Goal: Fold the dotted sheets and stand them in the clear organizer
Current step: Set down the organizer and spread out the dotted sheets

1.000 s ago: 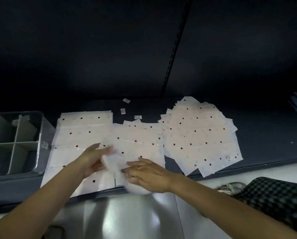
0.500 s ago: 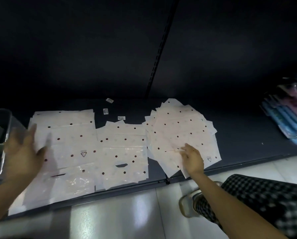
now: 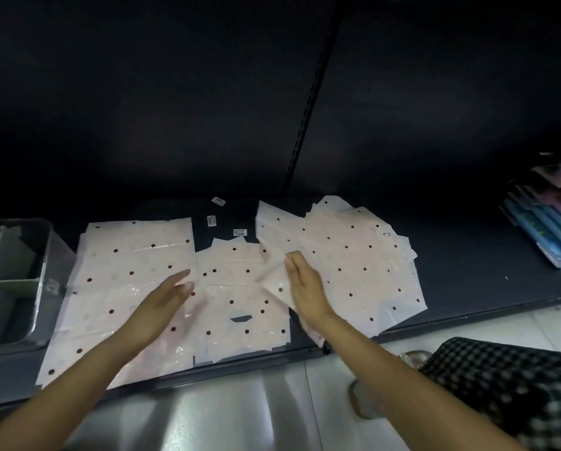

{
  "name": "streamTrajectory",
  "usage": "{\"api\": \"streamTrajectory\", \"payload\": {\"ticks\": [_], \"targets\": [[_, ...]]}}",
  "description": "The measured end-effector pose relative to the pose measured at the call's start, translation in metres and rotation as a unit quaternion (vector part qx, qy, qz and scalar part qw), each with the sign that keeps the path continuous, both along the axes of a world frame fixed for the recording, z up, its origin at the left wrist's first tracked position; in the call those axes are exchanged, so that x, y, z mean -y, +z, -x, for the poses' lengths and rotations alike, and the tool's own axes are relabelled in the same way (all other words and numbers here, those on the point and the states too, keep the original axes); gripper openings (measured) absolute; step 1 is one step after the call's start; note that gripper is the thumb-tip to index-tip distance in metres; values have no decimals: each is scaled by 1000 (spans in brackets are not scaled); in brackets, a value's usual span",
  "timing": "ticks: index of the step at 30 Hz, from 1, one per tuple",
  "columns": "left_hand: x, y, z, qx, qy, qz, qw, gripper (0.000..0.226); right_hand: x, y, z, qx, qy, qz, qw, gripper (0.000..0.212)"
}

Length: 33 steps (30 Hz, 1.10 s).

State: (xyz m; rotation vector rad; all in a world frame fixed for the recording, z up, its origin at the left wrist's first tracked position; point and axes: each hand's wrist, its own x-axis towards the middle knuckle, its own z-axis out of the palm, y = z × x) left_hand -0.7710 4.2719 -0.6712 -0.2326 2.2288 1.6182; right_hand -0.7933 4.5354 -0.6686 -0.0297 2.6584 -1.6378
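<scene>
Three spreads of pale dotted sheets lie on the dark shelf: a left pile [image 3: 132,255], a middle pile [image 3: 240,288] and a fanned right pile [image 3: 370,255]. My right hand [image 3: 305,288] holds one dotted sheet [image 3: 272,229] by its near edge. That sheet is lifted off the right pile, and its far corner hangs over the middle pile. My left hand [image 3: 168,301] hovers with straight fingers over the seam between the left and middle piles, holding nothing. The clear organizer [image 3: 46,255] with grey dividers stands at the far left, with folded sheets dimly visible in a back compartment.
Three small white labels [image 3: 218,201] lie on the shelf behind the piles. Blue and pink packets [image 3: 549,229] are stacked at the far right. A slotted upright [image 3: 308,109] runs up the dark back wall. My checked trouser leg [image 3: 500,385] is over the tiled floor.
My left hand came back from the organizer side to the middle of the sheets. My right hand took a sheet from the right pile and drew it leftward and up.
</scene>
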Motion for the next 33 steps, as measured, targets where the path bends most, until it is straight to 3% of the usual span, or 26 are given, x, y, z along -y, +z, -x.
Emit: {"api": "streamTrajectory", "payload": {"ticks": [2, 4, 8, 10, 13, 17, 20, 22, 24, 26, 27, 31, 33], "targets": [[-11, 14, 5, 49, 35, -120, 991, 58, 35, 2, -8, 12, 85, 4, 996, 18], [-15, 23, 9, 64, 47, -153, 985, 59, 61, 0, -18, 38, 162, -3, 986, 17], [-7, 12, 8, 3, 65, 7, 998, 26, 78, -13, -30, 82, 252, -24, 964, 18], [8, 1, 9, -26, 96, 98, 990, 27, 58, -22, -22, 69, 204, -55, 975, 32], [45, -8, 13, -76, 129, 206, 967, 33, -5, -34, -3, 54, 18, -149, 987, 48], [91, -24, 17, -148, 106, 349, 919, 31, -103, -52, -4, 124, -133, -332, 926, 70], [102, -37, 11, -185, 61, 429, 882, 29, -138, -67, -15, 155, -135, -365, 908, 64], [96, -42, 4, -226, -46, 488, 842, 26, -144, -74, -17, 130, -150, -365, 910, 48], [83, -42, -2, -171, -174, 474, 846, 68, -144, -74, -13, 98, -194, -348, 912, 27], [76, -49, -7, -86, -218, 432, 871, 107, -142, -70, -7, 83, -230, -338, 909, 16], [76, -54, -8, -57, -218, 430, 874, 113, -142, -67, -5, 81, -233, -348, 904, 17], [79, -62, -4, -18, -208, 460, 863, 93, -147, -61, 1, 119, -146, -409, 893, 56], [81, -62, -1, 5, -201, 465, 862, 83, -149, -60, 4, 147, -95, -405, 897, 61]]}}
